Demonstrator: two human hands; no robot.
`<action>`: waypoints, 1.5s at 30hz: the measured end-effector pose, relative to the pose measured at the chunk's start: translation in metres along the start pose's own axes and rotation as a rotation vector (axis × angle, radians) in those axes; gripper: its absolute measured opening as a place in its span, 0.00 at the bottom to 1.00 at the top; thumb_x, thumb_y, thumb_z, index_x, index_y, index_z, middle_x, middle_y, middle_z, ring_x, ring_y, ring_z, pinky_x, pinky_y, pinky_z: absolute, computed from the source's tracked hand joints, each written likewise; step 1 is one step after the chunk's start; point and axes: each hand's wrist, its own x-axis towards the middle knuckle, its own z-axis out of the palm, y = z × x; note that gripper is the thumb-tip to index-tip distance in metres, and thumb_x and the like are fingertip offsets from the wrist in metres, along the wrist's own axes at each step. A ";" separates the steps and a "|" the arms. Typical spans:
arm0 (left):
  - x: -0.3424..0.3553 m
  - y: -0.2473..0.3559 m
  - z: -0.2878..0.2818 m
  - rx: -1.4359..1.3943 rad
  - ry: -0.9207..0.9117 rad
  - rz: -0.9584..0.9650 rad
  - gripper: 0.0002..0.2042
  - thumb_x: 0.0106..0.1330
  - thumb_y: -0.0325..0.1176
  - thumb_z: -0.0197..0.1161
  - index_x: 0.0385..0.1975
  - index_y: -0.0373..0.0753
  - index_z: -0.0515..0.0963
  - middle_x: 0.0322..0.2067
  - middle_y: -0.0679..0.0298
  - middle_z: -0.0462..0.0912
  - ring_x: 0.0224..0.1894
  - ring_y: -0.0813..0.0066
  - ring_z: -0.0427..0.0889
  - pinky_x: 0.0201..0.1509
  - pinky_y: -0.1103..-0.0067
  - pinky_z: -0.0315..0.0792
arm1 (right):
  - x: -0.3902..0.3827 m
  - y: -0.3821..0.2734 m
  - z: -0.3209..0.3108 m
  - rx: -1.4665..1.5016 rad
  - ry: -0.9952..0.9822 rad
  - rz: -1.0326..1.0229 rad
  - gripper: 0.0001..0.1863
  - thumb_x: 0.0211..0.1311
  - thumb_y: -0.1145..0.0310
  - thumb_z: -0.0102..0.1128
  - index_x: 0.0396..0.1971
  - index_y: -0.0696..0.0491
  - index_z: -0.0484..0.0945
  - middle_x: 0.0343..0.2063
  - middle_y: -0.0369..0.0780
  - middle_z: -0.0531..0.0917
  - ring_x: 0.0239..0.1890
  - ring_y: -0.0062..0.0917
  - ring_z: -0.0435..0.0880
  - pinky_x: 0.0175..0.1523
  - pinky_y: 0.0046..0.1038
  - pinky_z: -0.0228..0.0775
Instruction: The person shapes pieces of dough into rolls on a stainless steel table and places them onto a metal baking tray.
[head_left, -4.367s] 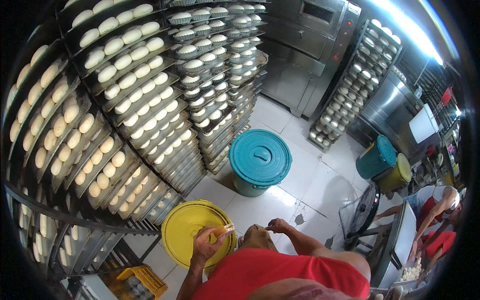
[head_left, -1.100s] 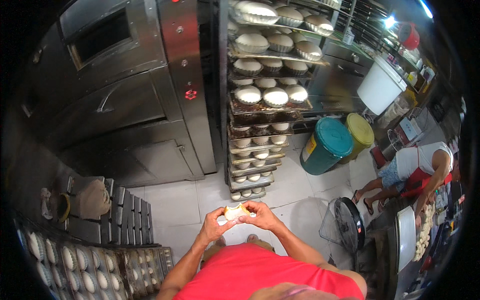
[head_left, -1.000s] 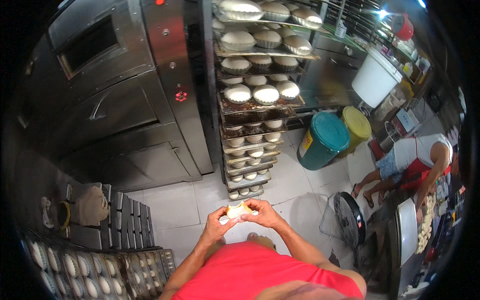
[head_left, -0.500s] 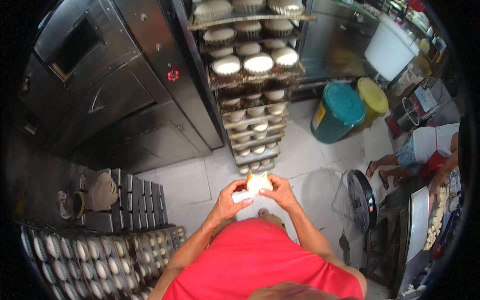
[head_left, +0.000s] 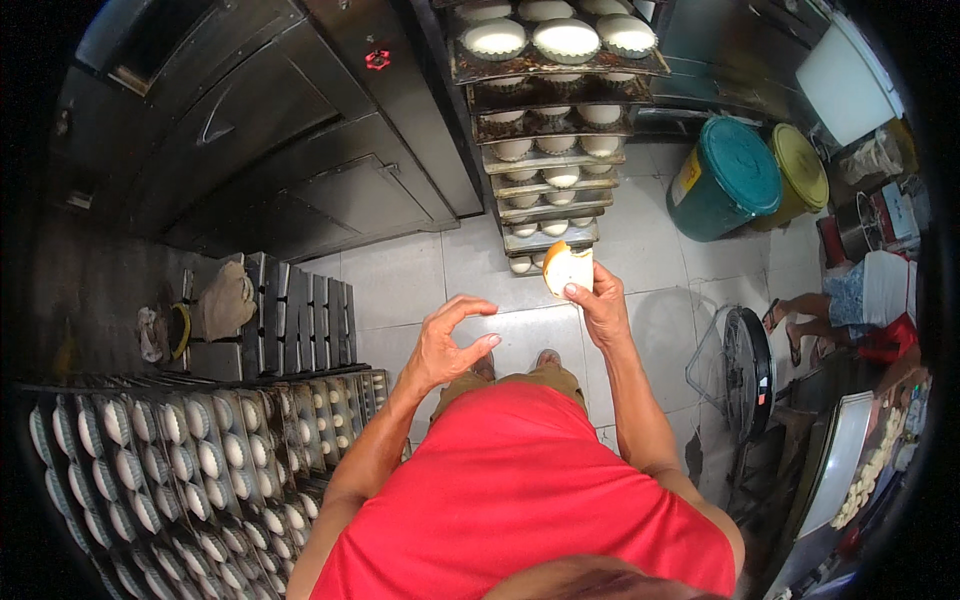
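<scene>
In my right hand [head_left: 603, 303] is a piece of bread [head_left: 568, 270] with a golden crust and a pale inside, its upper edge uneven. Thumb and fingers pinch it by its lower right side. My left hand [head_left: 452, 338] is apart from it, holding nothing, with thumb and fingers spread. Just beyond the bread stands a tall rack of trays [head_left: 556, 160], loaded with pale dough in fluted tins [head_left: 566, 40].
At the lower left is another rack with many filled tins [head_left: 165, 465]. Stacked metal pans [head_left: 300, 310] stand behind it, near steel oven doors [head_left: 270, 130]. A teal lidded bin [head_left: 735, 180], a fan [head_left: 745, 370] and a person [head_left: 850, 300] are on the right.
My left hand has let go of the bread and moved left. My right hand has carried the bread up and to the right. The view has shifted, showing more of the left rack.
</scene>
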 end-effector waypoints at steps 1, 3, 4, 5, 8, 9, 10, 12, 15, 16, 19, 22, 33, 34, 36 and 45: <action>0.009 0.016 -0.006 0.011 0.015 0.084 0.21 0.56 0.31 0.77 0.50 0.36 0.81 0.47 0.56 0.86 0.51 0.63 0.84 0.59 0.69 0.75 | 0.000 -0.001 0.002 -0.013 -0.002 -0.001 0.21 0.58 0.72 0.74 0.51 0.59 0.81 0.44 0.37 0.88 0.46 0.19 0.85 0.57 0.27 0.75; 0.033 0.054 -0.016 -0.059 -0.020 0.357 0.23 0.52 0.31 0.79 0.49 0.36 0.81 0.46 0.55 0.85 0.50 0.61 0.85 0.59 0.67 0.75 | 0.001 -0.003 0.003 -0.035 0.000 -0.008 0.21 0.58 0.73 0.74 0.51 0.59 0.81 0.44 0.37 0.88 0.45 0.19 0.85 0.56 0.28 0.76; 0.055 0.085 -0.022 -0.106 -0.063 0.573 0.24 0.52 0.34 0.81 0.48 0.37 0.82 0.45 0.55 0.86 0.49 0.60 0.85 0.58 0.63 0.75 | -0.001 -0.003 0.001 -0.042 0.011 -0.004 0.21 0.58 0.73 0.74 0.51 0.59 0.81 0.44 0.38 0.88 0.45 0.20 0.85 0.56 0.28 0.76; 0.070 0.109 -0.024 -0.121 -0.081 0.726 0.23 0.51 0.38 0.82 0.46 0.39 0.83 0.44 0.57 0.86 0.47 0.58 0.85 0.57 0.60 0.75 | -0.004 -0.003 -0.001 -0.046 0.021 0.001 0.21 0.58 0.73 0.74 0.51 0.59 0.81 0.44 0.38 0.88 0.45 0.20 0.85 0.55 0.28 0.77; 0.099 0.191 -0.013 -0.256 0.026 1.128 0.13 0.54 0.39 0.77 0.37 0.45 0.84 0.37 0.69 0.81 0.40 0.66 0.81 0.50 0.66 0.75 | -0.019 -0.006 0.002 -0.076 0.054 -0.005 0.21 0.58 0.74 0.74 0.51 0.59 0.81 0.44 0.38 0.88 0.45 0.20 0.85 0.55 0.28 0.77; 0.098 0.212 -0.013 -0.311 0.116 1.208 0.12 0.54 0.38 0.76 0.34 0.45 0.82 0.33 0.71 0.80 0.37 0.69 0.80 0.47 0.67 0.75 | -0.022 -0.004 0.011 -0.074 0.035 0.005 0.20 0.58 0.74 0.74 0.51 0.59 0.81 0.44 0.38 0.88 0.45 0.20 0.85 0.55 0.28 0.77; 0.095 0.231 -0.016 -0.351 0.221 1.292 0.10 0.53 0.38 0.76 0.30 0.45 0.81 0.30 0.73 0.78 0.35 0.71 0.78 0.44 0.68 0.75 | -0.023 -0.001 0.021 -0.082 0.004 0.017 0.20 0.58 0.74 0.74 0.51 0.59 0.81 0.44 0.38 0.88 0.45 0.20 0.85 0.55 0.28 0.77; 0.095 0.239 -0.023 -0.454 0.283 1.343 0.10 0.52 0.37 0.75 0.24 0.44 0.79 0.25 0.76 0.76 0.31 0.75 0.76 0.41 0.70 0.74 | -0.025 -0.002 0.028 -0.116 -0.002 0.019 0.20 0.58 0.74 0.74 0.51 0.59 0.81 0.44 0.38 0.88 0.45 0.20 0.85 0.55 0.28 0.77; 0.112 0.240 -0.041 -0.470 0.173 1.314 0.10 0.52 0.38 0.75 0.26 0.44 0.79 0.26 0.75 0.77 0.31 0.75 0.77 0.42 0.69 0.74 | -0.027 0.000 0.022 -0.185 0.051 0.008 0.20 0.58 0.75 0.74 0.51 0.59 0.81 0.44 0.38 0.88 0.45 0.20 0.85 0.55 0.27 0.77; 0.119 0.247 -0.051 -0.442 0.141 1.357 0.11 0.53 0.39 0.75 0.27 0.44 0.79 0.27 0.74 0.77 0.32 0.74 0.77 0.42 0.69 0.74 | -0.031 -0.003 0.020 -0.212 0.066 -0.006 0.20 0.58 0.75 0.73 0.51 0.59 0.81 0.44 0.38 0.88 0.45 0.20 0.85 0.55 0.27 0.77; 0.115 0.286 -0.093 -0.261 0.114 1.514 0.12 0.53 0.40 0.75 0.30 0.44 0.80 0.30 0.72 0.79 0.34 0.73 0.78 0.44 0.68 0.75 | -0.032 -0.005 0.032 -0.227 0.024 -0.041 0.20 0.58 0.75 0.73 0.51 0.60 0.81 0.44 0.38 0.88 0.45 0.20 0.85 0.55 0.27 0.77; 0.121 0.292 -0.123 -0.220 0.143 1.609 0.14 0.54 0.41 0.76 0.34 0.44 0.81 0.33 0.70 0.80 0.36 0.71 0.80 0.46 0.67 0.75 | -0.036 0.000 0.025 -0.257 0.071 -0.035 0.20 0.58 0.76 0.73 0.51 0.60 0.81 0.44 0.39 0.88 0.45 0.20 0.85 0.54 0.27 0.77; 0.125 0.250 -0.152 -0.015 0.131 1.475 0.22 0.57 0.46 0.78 0.48 0.44 0.84 0.43 0.62 0.85 0.44 0.66 0.85 0.52 0.64 0.77 | -0.024 -0.008 0.016 -0.279 0.119 -0.171 0.18 0.59 0.78 0.72 0.50 0.61 0.81 0.43 0.38 0.87 0.44 0.20 0.85 0.53 0.25 0.77; 0.128 0.219 -0.146 0.012 0.094 1.349 0.23 0.57 0.46 0.78 0.49 0.44 0.84 0.44 0.61 0.86 0.45 0.65 0.85 0.53 0.64 0.77 | -0.025 -0.016 0.028 -0.276 0.118 -0.182 0.18 0.59 0.78 0.72 0.49 0.61 0.81 0.43 0.38 0.87 0.44 0.20 0.85 0.53 0.25 0.77; 0.121 0.144 -0.140 0.113 0.040 0.979 0.31 0.54 0.43 0.80 0.56 0.36 0.79 0.50 0.56 0.83 0.53 0.62 0.82 0.58 0.68 0.74 | -0.024 -0.024 0.050 -0.312 0.102 -0.171 0.17 0.59 0.77 0.73 0.48 0.61 0.82 0.42 0.37 0.87 0.44 0.19 0.84 0.52 0.25 0.76; -0.041 -0.041 -0.084 -0.344 0.002 -0.137 0.38 0.60 0.43 0.76 0.69 0.39 0.66 0.59 0.61 0.78 0.63 0.68 0.74 0.66 0.65 0.70 | 0.011 0.033 0.137 -0.368 -0.336 0.058 0.20 0.55 0.74 0.74 0.48 0.61 0.81 0.42 0.38 0.86 0.42 0.22 0.85 0.51 0.27 0.77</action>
